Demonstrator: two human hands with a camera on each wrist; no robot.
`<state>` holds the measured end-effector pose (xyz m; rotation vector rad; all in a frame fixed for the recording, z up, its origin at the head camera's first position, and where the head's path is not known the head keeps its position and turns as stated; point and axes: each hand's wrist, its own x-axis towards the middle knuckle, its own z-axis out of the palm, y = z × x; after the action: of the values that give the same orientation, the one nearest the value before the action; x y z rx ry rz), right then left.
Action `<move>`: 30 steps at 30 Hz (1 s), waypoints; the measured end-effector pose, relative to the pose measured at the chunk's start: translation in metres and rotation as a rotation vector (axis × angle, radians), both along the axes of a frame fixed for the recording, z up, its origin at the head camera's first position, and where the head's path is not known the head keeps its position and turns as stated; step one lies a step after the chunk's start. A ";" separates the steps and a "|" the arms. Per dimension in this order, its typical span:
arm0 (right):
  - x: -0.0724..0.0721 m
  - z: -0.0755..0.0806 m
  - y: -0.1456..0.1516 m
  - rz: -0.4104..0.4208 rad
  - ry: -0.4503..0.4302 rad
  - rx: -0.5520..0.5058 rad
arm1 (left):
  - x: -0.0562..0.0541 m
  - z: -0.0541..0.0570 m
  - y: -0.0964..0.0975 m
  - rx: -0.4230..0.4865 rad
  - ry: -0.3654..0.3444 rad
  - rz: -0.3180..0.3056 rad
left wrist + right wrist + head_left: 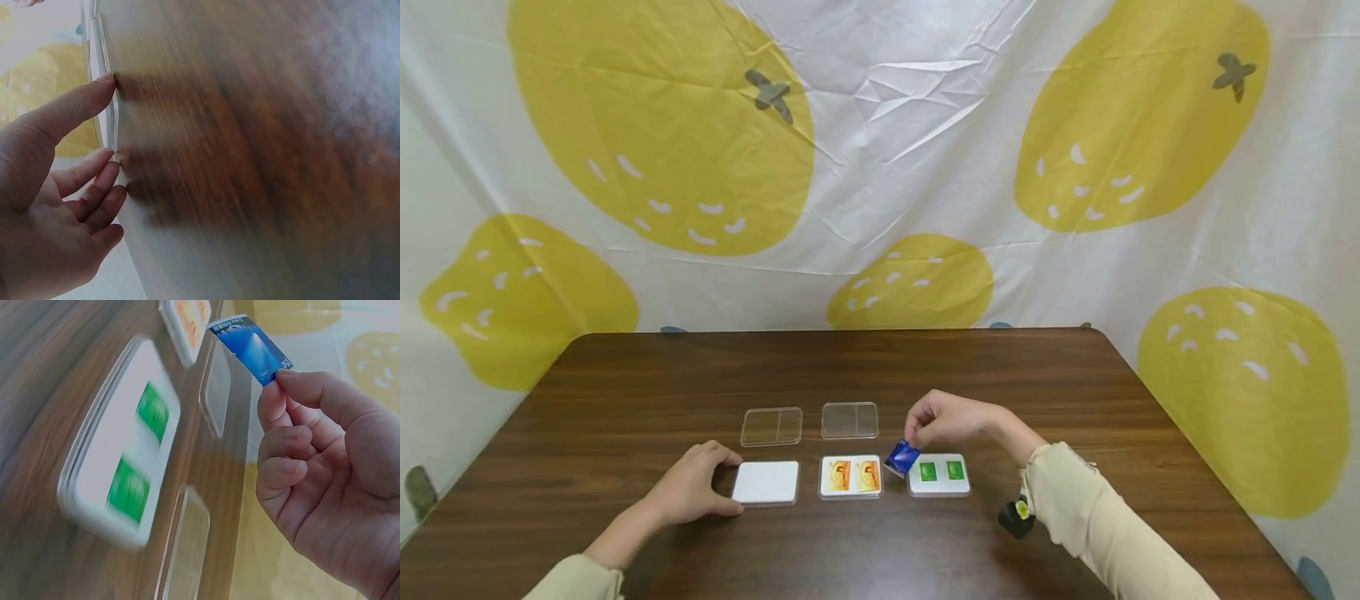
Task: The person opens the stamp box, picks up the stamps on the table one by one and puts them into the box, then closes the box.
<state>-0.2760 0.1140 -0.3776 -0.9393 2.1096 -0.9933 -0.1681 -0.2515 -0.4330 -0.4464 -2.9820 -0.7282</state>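
Observation:
In the head view my right hand (947, 417) is over the far side of the right-hand case, pinching a blue postage stamp (902, 457) between thumb and forefinger. The right wrist view shows the stamp (253, 350) tilted, its edges toothed. Below it is a flat case (938, 476) bearing two green stamps (129, 489) side by side. My left hand (700, 483) rests at the left side of a plain white case (766, 482), thumb and fingertips at its edge. Between these cases lies another (851, 477) with two orange stamps on white.
Two clear plastic lids, one left (772, 427) and one beside it (850, 420), lie behind the cases. Another clear lid (190, 544) shows in the right wrist view. The brown wooden table (647, 375) ends at a lemon-print cloth (865, 167).

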 end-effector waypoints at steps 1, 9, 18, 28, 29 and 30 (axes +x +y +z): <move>0.000 -0.001 -0.005 -0.013 -0.015 -0.005 | 0.000 0.000 0.000 0.001 0.000 0.000; 0.001 -0.004 -0.047 -0.031 -0.082 -0.059 | 0.000 0.001 0.000 0.005 -0.008 0.003; 0.007 -0.011 -0.095 -0.051 -0.179 -0.135 | 0.000 0.003 0.002 0.007 -0.016 0.005; 0.011 -0.014 -0.137 0.055 0.027 -0.036 | 0.001 0.003 0.002 0.003 0.005 0.000; 0.011 -0.015 -0.140 0.062 0.039 -0.024 | 0.001 0.003 0.002 0.004 0.006 -0.003; 0.011 -0.017 -0.143 0.070 0.051 -0.013 | 0.001 0.003 0.002 0.005 0.007 -0.004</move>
<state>-0.2654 -0.0287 -0.3942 -1.0483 2.0995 -0.9574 -0.1672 -0.2498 -0.4303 -0.4532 -2.9731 -0.7333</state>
